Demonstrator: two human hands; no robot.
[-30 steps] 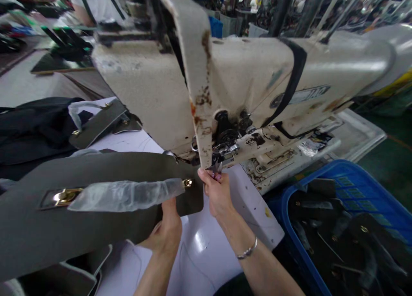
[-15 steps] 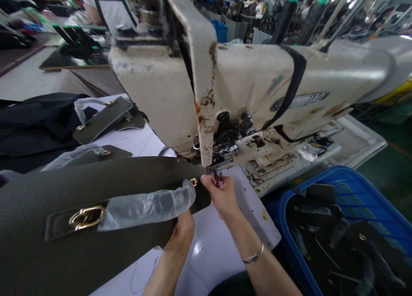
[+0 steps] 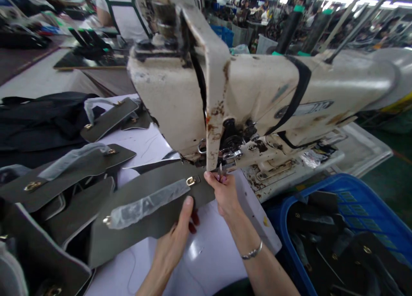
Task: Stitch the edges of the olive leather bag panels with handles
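A dark olive bag panel [image 3: 135, 240] lies under the sewing machine's head [image 3: 180, 102], its right end by the presser foot. Its handle [image 3: 148, 205] is wrapped in clear plastic and joined by gold metal fittings. My left hand [image 3: 175, 236] grips the panel's near edge, thumb on top and fingers below. My right hand [image 3: 225, 190] is closed beside the needle area, its thumb at the panel's right end. Small pointed metal blades, like thread snips [image 3: 222, 169], stick up from its fingers; the rest of them is hidden.
More olive panels with wrapped handles [image 3: 74, 160] lie on the white table at left, beside black fabric [image 3: 45, 120]. A blue basket [image 3: 285, 214] holding several similar pieces stands at right. A person in a white top [image 3: 124, 16] is behind the machine.
The panel's left end has swung away and down, uncovering other panels at left. My left hand has shifted, with its thumb now on top. My right hand stays by the needle; the view has shifted slightly.
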